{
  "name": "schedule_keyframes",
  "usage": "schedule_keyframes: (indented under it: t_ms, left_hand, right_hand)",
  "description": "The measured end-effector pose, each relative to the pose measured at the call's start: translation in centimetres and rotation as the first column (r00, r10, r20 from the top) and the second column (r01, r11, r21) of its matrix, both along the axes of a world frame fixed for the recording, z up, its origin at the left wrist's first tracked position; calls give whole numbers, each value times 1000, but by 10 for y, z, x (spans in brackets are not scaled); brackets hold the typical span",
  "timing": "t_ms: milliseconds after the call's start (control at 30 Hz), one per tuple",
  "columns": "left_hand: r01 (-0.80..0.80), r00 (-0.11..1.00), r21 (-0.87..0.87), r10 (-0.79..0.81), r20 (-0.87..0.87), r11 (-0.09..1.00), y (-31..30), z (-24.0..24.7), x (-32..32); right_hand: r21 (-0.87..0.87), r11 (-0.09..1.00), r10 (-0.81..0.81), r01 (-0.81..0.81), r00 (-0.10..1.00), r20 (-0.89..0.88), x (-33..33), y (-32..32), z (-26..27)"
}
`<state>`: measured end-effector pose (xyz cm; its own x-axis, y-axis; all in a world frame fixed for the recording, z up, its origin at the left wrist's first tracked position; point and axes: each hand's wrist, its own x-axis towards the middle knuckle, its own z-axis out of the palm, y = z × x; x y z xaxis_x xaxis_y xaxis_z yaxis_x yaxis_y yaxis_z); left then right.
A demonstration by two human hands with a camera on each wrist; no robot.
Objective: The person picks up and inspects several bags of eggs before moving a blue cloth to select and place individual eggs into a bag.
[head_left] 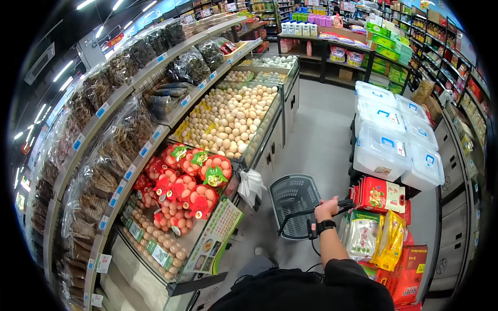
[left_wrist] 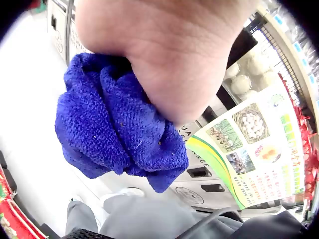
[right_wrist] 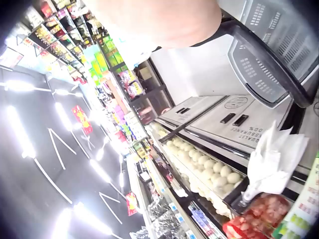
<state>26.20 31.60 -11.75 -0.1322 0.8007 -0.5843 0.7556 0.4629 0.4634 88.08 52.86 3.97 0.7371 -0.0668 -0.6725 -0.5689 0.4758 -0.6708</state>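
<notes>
In the head view my right hand (head_left: 327, 209) grips the black handle of a grey plastic shopping basket (head_left: 295, 189). The basket hangs over the aisle floor, with nothing visible inside. The right wrist view shows the same hand (right_wrist: 164, 20) at the top edge, with the thick black handle (right_wrist: 271, 62) running from it and the slotted basket wall beside it. My left hand (left_wrist: 164, 55) is outside the head view. Its own wrist view has it holding a bunched blue terry cloth (left_wrist: 117, 119), with the fingers hidden behind palm and cloth.
On the left stands an egg counter with loose eggs (head_left: 228, 119), red-netted eggs (head_left: 181, 192) and a green-edged sign (head_left: 213, 236). White plastic bags (head_left: 251, 186) hang at its corner. To the right are clear storage boxes (head_left: 381, 147), red gift packs (head_left: 381, 194) and yellow bags (head_left: 390, 241).
</notes>
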Motion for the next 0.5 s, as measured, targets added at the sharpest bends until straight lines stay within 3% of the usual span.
schedule_keyframes:
  t_ms: [167,367,433,500]
  left_hand:
    - [-18,999,25,17,44,1000,51,-30,13]
    - [-92,992,117,80,102,989,93,-58,17]
    - [-104,990,190,84,113,976,104,-52,28]
    - [-74,994,327,43,102,942,107,-55,39]
  right_hand:
    - [105,985,-136,140,990,-45,42,69,-3]
    - [116,958,-247,264,958,-143,47,167,6]
    - [70,976,-195,207,970,-143,47,201,11]
    - [108,993,-16,44,969,-247,56,220,-3]
